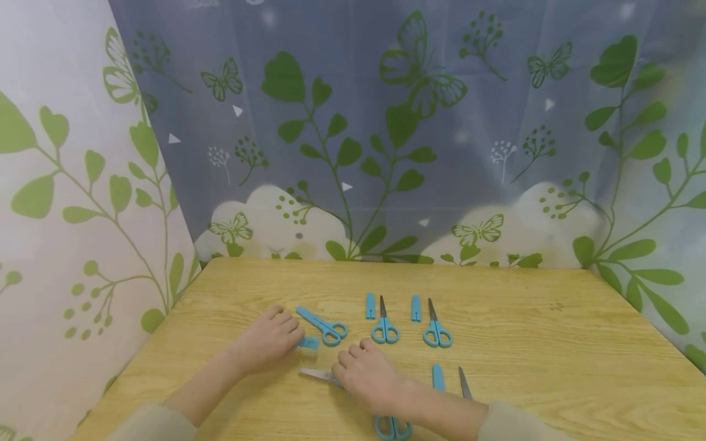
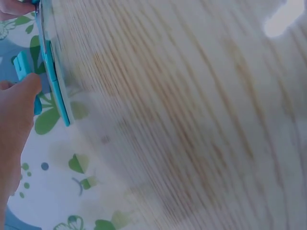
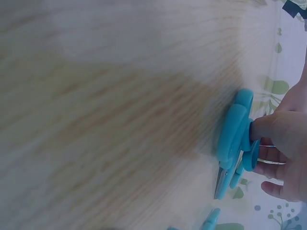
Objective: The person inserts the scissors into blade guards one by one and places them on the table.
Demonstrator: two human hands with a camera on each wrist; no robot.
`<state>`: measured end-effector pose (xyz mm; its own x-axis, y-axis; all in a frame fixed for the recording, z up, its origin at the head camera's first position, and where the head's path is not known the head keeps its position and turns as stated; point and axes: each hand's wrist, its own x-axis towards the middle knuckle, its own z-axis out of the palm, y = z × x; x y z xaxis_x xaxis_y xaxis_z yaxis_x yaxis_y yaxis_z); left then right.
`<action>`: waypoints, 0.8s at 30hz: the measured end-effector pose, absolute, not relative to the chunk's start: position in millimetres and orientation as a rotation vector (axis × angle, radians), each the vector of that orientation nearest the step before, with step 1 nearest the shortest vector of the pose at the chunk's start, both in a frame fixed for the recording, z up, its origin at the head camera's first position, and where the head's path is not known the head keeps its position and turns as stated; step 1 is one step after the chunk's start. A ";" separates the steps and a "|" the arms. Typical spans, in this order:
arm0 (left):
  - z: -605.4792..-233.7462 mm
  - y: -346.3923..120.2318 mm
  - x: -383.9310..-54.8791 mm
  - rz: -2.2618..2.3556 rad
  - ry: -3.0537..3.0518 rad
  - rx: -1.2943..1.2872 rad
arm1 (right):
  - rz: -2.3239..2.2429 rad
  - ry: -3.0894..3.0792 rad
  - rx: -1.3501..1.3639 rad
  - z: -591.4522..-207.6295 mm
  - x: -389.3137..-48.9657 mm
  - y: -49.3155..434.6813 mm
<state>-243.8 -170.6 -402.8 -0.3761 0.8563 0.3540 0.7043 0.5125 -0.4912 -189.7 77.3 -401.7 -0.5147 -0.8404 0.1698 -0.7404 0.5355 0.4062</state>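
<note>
In the head view, my left hand (image 1: 268, 339) pinches a blue scissor cover (image 1: 309, 343), which sticks out to the right of its fingers. My right hand (image 1: 368, 378) grips a pair of scissors by the handles. Their bare metal blade (image 1: 320, 374) points left, just below the cover and apart from it. Most of the held handles are hidden by the fingers; the right wrist view shows a blue loop (image 3: 251, 155) at the fingertips. Behind the cover lies another pair of scissors (image 1: 325, 329), its blades inside a blue cover.
At the back, two bare-bladed scissors (image 1: 385, 329) (image 1: 437, 334) lie beside blue covers (image 1: 371, 305) (image 1: 416, 308). Under the right forearm show blue handles (image 1: 393, 427), a cover (image 1: 438, 376) and a bare blade (image 1: 465, 383). Patterned curtains (image 1: 353, 122) border the wooden table (image 1: 551, 343).
</note>
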 end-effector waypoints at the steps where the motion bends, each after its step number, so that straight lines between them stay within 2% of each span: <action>1: -402.9 -170.3 -244.3 0.338 -2.172 -1.265 | -0.396 -2.429 1.310 -401.8 -190.3 77.8; 24: -393.7 -155.8 -248.7 0.181 -1.942 -1.155 | -0.235 -2.265 1.285 -387.1 -207.1 97.3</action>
